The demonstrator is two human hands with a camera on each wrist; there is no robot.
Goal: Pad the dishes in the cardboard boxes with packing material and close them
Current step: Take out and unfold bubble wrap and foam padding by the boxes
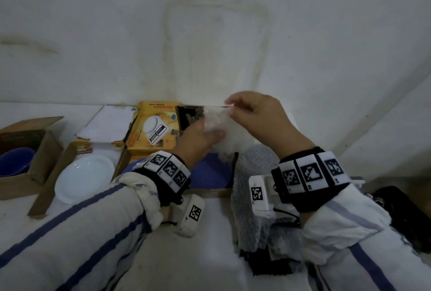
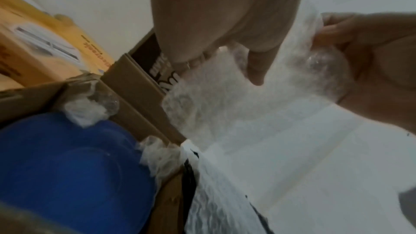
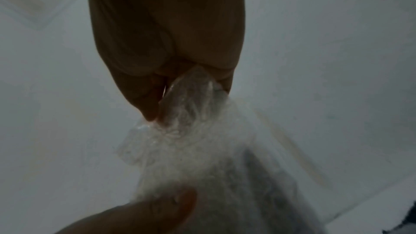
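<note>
Both hands hold a clear sheet of bubble wrap in the air above an open cardboard box. My left hand grips its lower edge. My right hand pinches its upper edge between thumb and fingers. In the box lies a blue plate. The left wrist view shows the blue plate with wads of bubble wrap tucked into the box corners. In the right wrist view my right hand pinches the bubble wrap, and my left hand is below it.
A white plate lies in an open box to the left. At the far left another box holds a blue bowl. A yellow kitchen-scale box stands at the back by the wall. More bubble wrap is piled on the table at the right.
</note>
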